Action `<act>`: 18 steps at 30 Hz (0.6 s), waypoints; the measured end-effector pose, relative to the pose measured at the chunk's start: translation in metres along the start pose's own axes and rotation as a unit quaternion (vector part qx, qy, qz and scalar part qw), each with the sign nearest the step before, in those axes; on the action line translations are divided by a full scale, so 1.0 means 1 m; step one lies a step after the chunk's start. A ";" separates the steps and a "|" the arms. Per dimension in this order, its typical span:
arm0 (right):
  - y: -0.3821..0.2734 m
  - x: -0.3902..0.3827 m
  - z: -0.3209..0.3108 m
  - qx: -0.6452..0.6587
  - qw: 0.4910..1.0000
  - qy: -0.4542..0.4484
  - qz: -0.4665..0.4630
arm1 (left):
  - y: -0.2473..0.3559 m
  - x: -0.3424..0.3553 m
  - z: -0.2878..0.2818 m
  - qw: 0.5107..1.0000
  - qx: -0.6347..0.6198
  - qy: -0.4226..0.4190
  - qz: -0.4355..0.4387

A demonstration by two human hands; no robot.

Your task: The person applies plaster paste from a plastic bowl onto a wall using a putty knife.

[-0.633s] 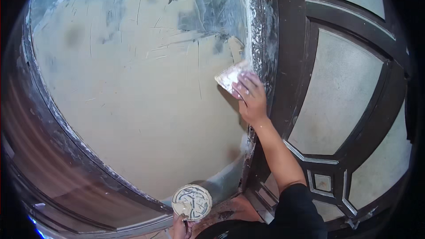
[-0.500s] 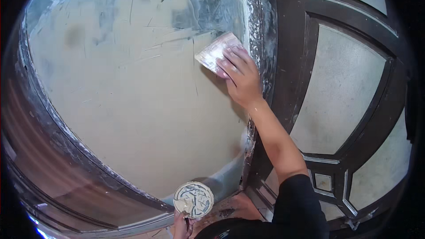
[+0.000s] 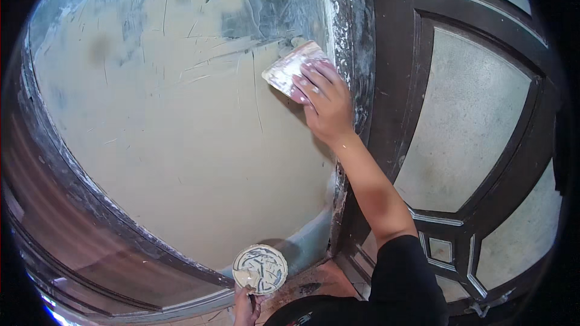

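hands: 2 (image 3: 326, 99) (image 3: 248, 308) | putty blade: 1 (image 3: 294, 69) | round plaster-caked disc: 1 (image 3: 260, 268) | plastered wall panel: 1 (image 3: 181, 145) | dark framed door: 1 (image 3: 399, 84)

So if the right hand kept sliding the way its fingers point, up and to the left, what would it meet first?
Probably only more wall: the right hand presses a putty knife flat, and ahead lies the grey, streaked patch.

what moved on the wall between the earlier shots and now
The right hand slid the putty scraper up and leftward across the plastered wall panel, then drifted back a little toward the dark door frame, blade still pressed flat. The left hand kept holding the round putty-smeared plate low, in the same spot.
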State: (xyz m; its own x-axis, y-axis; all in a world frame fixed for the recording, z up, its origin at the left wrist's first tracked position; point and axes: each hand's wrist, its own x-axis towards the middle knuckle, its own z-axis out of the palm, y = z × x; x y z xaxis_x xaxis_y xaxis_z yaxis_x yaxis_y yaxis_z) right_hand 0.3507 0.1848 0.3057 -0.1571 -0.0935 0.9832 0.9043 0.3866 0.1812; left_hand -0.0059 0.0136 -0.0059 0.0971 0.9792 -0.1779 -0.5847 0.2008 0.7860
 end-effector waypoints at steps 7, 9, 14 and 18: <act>-0.015 -0.093 0.003 0.006 0.995 -0.076 0.069 | 0.001 -0.004 0.010 1.000 -0.006 0.014 -0.001; -0.016 -0.098 -0.004 0.009 0.997 -0.038 0.063 | 0.000 -0.004 0.010 1.000 -0.015 0.018 -0.003; -0.018 -0.035 0.002 0.035 0.998 -0.016 0.047 | -0.005 0.001 0.006 1.000 0.022 0.012 -0.018; -0.030 -0.074 0.016 0.010 0.996 -0.059 0.066 | -0.009 0.000 0.005 1.000 0.017 0.002 -0.015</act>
State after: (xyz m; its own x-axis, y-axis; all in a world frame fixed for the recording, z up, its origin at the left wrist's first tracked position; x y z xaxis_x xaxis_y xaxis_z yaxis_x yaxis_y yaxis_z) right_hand 0.3293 0.1945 0.2279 -0.0835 0.0679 0.9942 0.9124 0.4063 0.0489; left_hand 0.0029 0.0118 -0.0100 0.1114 0.9725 -0.2046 -0.5543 0.2317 0.7994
